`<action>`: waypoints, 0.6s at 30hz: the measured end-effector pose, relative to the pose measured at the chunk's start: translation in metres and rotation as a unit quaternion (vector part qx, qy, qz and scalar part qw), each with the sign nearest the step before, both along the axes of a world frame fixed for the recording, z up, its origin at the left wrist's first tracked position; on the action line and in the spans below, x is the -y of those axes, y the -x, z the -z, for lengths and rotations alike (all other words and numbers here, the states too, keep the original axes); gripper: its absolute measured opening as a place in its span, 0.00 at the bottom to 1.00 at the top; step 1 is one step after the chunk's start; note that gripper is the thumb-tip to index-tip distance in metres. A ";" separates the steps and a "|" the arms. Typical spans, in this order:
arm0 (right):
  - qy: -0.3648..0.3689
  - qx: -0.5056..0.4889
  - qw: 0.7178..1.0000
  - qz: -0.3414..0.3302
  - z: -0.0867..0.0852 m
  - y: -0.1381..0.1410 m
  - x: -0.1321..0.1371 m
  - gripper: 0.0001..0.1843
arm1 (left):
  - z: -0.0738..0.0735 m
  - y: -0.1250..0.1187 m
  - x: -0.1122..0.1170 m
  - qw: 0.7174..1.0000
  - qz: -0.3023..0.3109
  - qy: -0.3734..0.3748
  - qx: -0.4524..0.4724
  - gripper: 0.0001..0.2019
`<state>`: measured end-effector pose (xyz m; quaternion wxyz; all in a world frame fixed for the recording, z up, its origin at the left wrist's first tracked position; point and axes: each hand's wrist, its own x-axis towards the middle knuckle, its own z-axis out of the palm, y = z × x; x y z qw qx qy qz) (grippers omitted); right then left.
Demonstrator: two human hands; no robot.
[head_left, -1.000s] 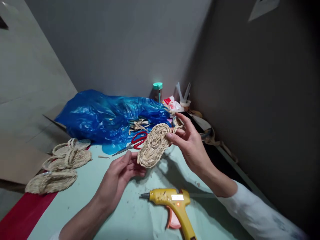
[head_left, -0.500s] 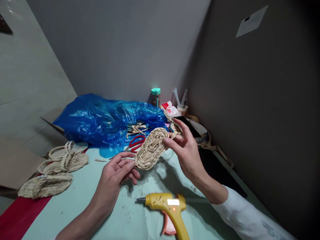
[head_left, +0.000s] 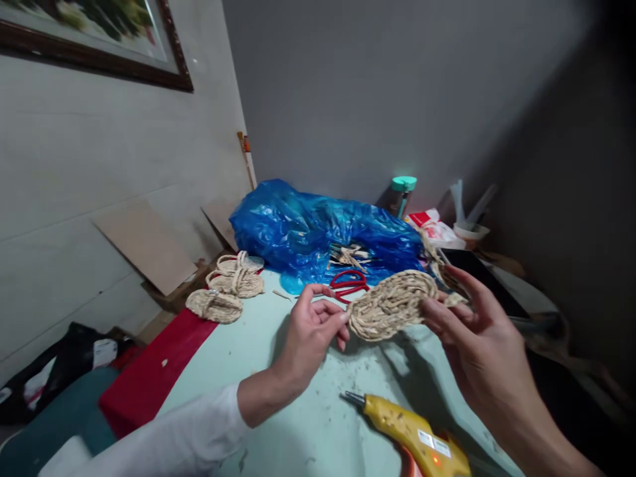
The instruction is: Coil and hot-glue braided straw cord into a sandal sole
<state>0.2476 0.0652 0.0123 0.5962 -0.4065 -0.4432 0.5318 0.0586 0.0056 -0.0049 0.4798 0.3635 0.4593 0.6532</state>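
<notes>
Between my hands, above the table, is a woven straw sole (head_left: 390, 308), oval and braided, its broad face turned toward me. My left hand (head_left: 315, 328) pinches its left end between thumb and fingertips. At the other end my right hand (head_left: 474, 338) grips it with the thumb on the near face; a strand of straw shows by those fingers. Below lies a yellow glue gun (head_left: 410, 427) with a lit orange light, its nozzle pointing left. Red-handled scissors (head_left: 350, 283) rest behind the sole, their blades partly hidden.
A blue plastic bag (head_left: 283, 228) with straw scraps (head_left: 350, 255) fills the back. Woven straw slippers (head_left: 216, 306) sit at the left on red cloth (head_left: 154, 361). A teal-lidded jar (head_left: 404, 185), a cup of glue sticks (head_left: 471, 232) and a dark tablet-like slab (head_left: 484, 278) stand at back right.
The view has turned left, so the table things appear further right. The sole has tipped from a steep slant to a flatter one, still held at both ends.
</notes>
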 end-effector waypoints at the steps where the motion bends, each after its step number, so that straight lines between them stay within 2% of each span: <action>1: 0.005 -0.004 1.000 0.000 -0.002 0.002 0.002 0.47 | 0.000 0.000 0.000 1.000 -0.002 -0.001 0.003 0.20; 10: 0.030 -0.012 0.999 0.039 -0.012 0.008 0.013 0.49 | 0.000 0.000 0.002 0.999 0.008 -0.004 0.042 0.20; 18: 0.014 0.003 0.999 0.047 -0.011 0.010 0.013 0.48 | 0.011 0.002 -0.004 0.998 0.039 0.029 0.046 0.21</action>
